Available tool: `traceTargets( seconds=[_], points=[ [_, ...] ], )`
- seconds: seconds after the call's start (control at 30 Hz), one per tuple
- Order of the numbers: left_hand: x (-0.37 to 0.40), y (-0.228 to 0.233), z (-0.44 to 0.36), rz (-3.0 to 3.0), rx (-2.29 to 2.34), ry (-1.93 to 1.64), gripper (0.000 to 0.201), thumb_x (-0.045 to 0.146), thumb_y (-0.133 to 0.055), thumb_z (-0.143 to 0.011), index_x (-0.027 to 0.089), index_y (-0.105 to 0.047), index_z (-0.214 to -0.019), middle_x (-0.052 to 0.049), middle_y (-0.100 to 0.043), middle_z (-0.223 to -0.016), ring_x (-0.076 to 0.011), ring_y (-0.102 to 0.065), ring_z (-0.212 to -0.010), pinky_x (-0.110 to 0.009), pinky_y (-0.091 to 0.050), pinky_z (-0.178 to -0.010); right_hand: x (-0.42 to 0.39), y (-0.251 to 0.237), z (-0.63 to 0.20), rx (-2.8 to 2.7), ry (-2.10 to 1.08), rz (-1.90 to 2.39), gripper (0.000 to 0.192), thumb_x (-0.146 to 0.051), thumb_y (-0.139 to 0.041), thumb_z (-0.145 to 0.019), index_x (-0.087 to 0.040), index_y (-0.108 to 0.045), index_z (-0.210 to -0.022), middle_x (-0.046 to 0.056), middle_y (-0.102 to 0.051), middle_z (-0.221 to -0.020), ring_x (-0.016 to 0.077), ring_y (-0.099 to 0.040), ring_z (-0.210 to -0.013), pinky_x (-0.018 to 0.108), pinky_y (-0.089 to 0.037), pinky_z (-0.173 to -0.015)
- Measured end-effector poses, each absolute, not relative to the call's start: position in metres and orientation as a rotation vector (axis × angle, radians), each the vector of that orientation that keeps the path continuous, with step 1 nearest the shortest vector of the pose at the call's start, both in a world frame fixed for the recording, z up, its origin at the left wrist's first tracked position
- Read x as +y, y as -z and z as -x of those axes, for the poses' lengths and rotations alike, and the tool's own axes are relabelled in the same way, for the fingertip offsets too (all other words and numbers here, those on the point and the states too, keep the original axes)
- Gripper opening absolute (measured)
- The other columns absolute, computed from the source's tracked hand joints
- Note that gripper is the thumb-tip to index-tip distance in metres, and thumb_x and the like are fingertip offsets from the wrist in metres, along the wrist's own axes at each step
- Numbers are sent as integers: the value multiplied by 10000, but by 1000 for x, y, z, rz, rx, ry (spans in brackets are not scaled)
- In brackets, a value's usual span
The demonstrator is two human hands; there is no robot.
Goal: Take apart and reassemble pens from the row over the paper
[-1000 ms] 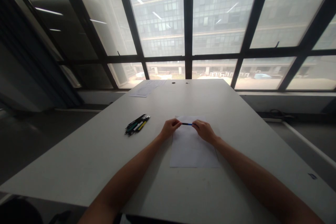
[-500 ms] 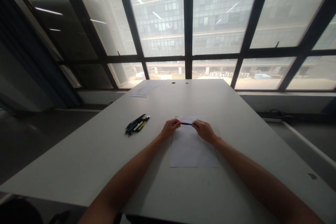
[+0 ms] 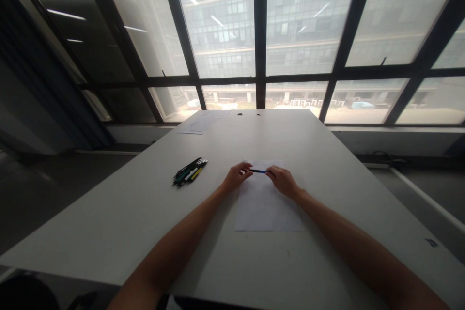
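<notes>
A pen (image 3: 258,171), dark at its left end and blue toward the right, is held level above a white sheet of paper (image 3: 269,208). My right hand (image 3: 283,181) pinches its blue end, fingers closed. Around the dark end, my left hand (image 3: 236,177) has its thumb and index finger spread apart. Whether a fingertip still touches the pen there is too small to make out. Both hands are over the upper part of the sheet, which lies flat on the white table (image 3: 145,223).
To the left of my hands lies a pile of pens and markers (image 3: 189,173), mostly dark, one yellow. More printed papers (image 3: 199,123) rest at the far left corner of the table. A small dark mark or label (image 3: 432,242) is near the right edge. Large windows stand beyond.
The fingers of my left hand have opened from a pinch on the pen's dark end. My right hand keeps its grip in nearly the same place.
</notes>
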State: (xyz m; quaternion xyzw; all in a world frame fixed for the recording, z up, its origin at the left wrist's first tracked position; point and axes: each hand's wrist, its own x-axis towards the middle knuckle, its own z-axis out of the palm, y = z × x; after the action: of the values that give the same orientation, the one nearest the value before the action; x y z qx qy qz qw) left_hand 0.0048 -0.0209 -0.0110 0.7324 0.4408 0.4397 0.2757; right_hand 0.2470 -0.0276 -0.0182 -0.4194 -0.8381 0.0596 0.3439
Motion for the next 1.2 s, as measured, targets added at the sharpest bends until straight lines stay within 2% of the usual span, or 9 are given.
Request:
traceTargets(
  seconds=[0.07, 0.17, 0.27, 0.6, 0.77, 0.87, 0.97, 1.2],
  points=[
    [-21, 10, -6, -1957, 1184, -1172, 340, 469, -644, -816, 173, -710, -968, -50, -707, -833, -161, -635, -738, -250, -479, -664, -28, 18, -247, -2180, -153, 1089, 207, -338, -484, -983, -227, -658, -960, 49, -699, -921, 180, -636, -815, 257, -432, -729],
    [-20, 10, -6, -1975, 1200, -1139, 375, 494, -562, -863, 154, -709, -807, -42, -693, -749, -158, -619, -693, -252, -457, -653, -28, 17, -247, -2183, -154, 1091, 207, -335, -485, -984, -226, -660, -959, 47, -701, -918, 180, -637, -817, 255, -431, -730],
    [-20, 10, -6, -1989, 1238, -1120, 397, 488, -545, -870, 145, -696, -740, -37, -686, -711, -153, -607, -676, -248, -441, -650, -28, 17, -247, -2179, -153, 1102, 207, -337, -489, -983, -225, -661, -956, 45, -701, -917, 178, -637, -818, 252, -428, -733],
    [-20, 12, -4, -2009, 1270, -1130, 273, 407, -669, -792, 159, -730, -888, -41, -718, -810, -156, -621, -707, -262, -466, -678, -27, 19, -248, -2170, -176, 1078, 202, -330, -492, -979, -222, -661, -953, 44, -702, -910, 181, -639, -820, 257, -433, -739],
    [-20, 12, -5, -1999, 1243, -1149, 333, 443, -670, -796, 160, -726, -963, -51, -721, -844, -163, -634, -746, -256, -470, -678, -26, 21, -248, -2159, -183, 1091, 197, -327, -500, -975, -223, -665, -956, 43, -705, -919, 181, -640, -825, 258, -436, -742],
    [-19, 12, -6, -1987, 1243, -1131, 353, 469, -581, -860, 145, -721, -875, -48, -709, -783, -158, -625, -717, -253, -458, -663, -25, 21, -247, -2162, -187, 1089, 192, -331, -511, -969, -221, -668, -962, 47, -706, -922, 180, -639, -818, 256, -436, -735],
    [-19, 12, -6, -1992, 1271, -1110, 357, 464, -581, -858, 139, -707, -777, -37, -687, -710, -150, -603, -668, -251, -441, -639, -25, 22, -248, -2162, -186, 1082, 194, -333, -511, -969, -222, -670, -963, 50, -706, -925, 180, -638, -815, 257, -435, -734],
    [-19, 13, -5, -2024, 1263, -1144, 260, 407, -664, -800, 164, -719, -871, -43, -720, -826, -161, -630, -737, -266, -466, -688, -25, 23, -248, -2165, -175, 1082, 193, -333, -509, -969, -226, -669, -960, 45, -708, -915, 181, -643, -821, 256, -440, -739]
  ],
)
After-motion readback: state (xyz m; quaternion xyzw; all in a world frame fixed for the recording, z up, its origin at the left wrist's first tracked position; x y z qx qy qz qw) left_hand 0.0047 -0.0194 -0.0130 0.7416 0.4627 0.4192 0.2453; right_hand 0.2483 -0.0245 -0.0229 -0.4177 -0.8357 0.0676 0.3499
